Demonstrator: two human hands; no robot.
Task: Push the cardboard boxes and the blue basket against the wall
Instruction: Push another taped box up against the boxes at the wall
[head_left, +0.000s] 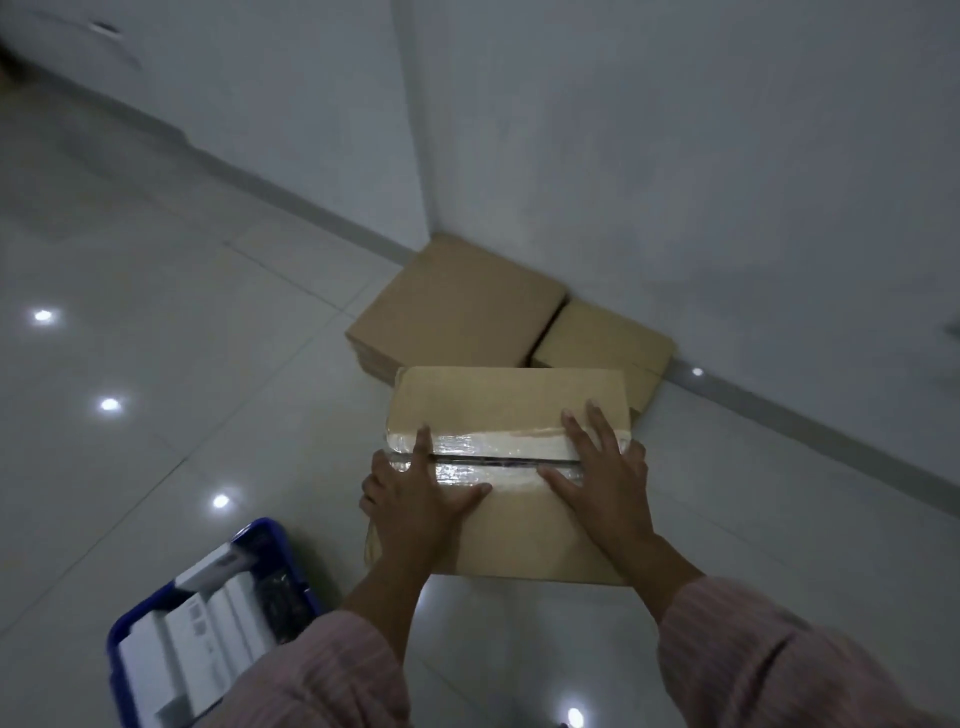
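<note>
A taped cardboard box (506, 400) lies on the tiled floor in the middle of the view. My left hand (415, 499) rests flat on its left side, fingers spread over the clear tape. My right hand (605, 475) lies flat on the right part of its top. Beyond it, a larger cardboard box (457, 306) and a smaller cardboard box (602, 340) sit against the white wall (675, 182), in the corner. The blue basket (275, 545) stands at the lower left, holding white packages; my left sleeve hides part of it.
A grey skirting board (810, 415) runs along the foot of the wall to the right and another along the left wall. Glossy floor tiles (156, 338) with light reflections spread out to the left.
</note>
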